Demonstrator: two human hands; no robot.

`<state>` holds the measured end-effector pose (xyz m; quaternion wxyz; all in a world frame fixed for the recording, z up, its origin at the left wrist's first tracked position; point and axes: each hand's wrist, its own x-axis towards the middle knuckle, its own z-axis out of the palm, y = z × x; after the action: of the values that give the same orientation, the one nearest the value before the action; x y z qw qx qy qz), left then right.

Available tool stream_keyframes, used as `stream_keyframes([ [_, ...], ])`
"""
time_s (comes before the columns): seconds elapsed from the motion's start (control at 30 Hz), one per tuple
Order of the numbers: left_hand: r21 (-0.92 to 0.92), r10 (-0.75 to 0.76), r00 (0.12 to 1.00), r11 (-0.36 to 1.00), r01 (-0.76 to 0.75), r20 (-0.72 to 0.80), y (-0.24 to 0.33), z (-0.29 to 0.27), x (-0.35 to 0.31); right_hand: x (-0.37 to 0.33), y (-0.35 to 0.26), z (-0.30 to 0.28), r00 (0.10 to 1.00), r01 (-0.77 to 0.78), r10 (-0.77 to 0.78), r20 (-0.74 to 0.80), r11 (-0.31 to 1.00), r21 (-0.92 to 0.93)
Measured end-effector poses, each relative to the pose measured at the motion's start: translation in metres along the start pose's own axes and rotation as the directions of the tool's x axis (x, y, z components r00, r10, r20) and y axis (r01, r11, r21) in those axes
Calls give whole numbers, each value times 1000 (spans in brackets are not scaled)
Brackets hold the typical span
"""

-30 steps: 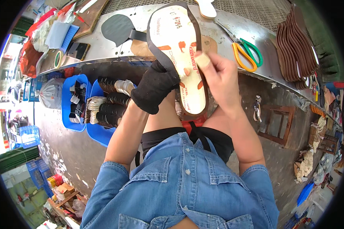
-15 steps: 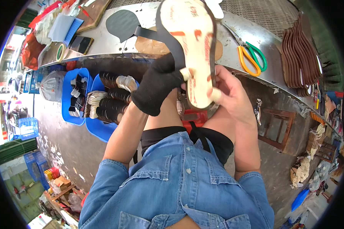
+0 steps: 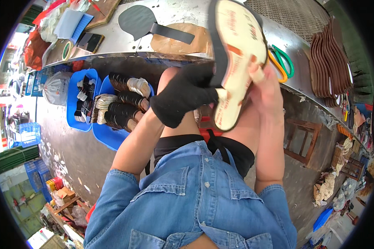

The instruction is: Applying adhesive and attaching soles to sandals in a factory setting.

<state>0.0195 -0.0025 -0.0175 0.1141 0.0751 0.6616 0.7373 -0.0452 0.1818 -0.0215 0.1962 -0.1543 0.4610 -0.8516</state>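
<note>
Held up over my lap is a cream shoe insole [image 3: 241, 45], its red-marked underside towards me and black material along its edge. My left hand [image 3: 183, 93], in a black glove with bare fingertips, is closed on its left edge near the narrow end. The bare right hand [image 3: 268, 89] grips the opposite edge, thumb on the cream face; motion blurs it slightly. Behind them on the metal bench, a dark rounded piece [image 3: 136, 20] lies beside a black strip [image 3: 172, 33] and a brown, irregular flat sheet [image 3: 183, 43].
Scissors with green and orange handles [image 3: 283, 62] lie right of the insole, before a stack of brown sole-shaped pieces [image 3: 329, 62]. A phone [image 3: 90, 42] and tape roll [image 3: 67, 50] sit at the bench's left. Blue bins [image 3: 71, 112] of insoles stand below; a wooden frame [image 3: 305, 141] is right.
Both hands have carried the insole to the right and slightly towards me, tilting its wide end leftwards. The black strip and brown sheet on the bench now show more fully.
</note>
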Motion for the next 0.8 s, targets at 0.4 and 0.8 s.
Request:
stream_keyframes([
  [0.4,59,-47,999,997,48,-24,9,4,3,12,12,15,976,137,-127,-175,989,48],
  [0.8,233,147,936,970,-73,-319,25,13,19,12,-5,22,978,92,-67,-197,988,120],
])
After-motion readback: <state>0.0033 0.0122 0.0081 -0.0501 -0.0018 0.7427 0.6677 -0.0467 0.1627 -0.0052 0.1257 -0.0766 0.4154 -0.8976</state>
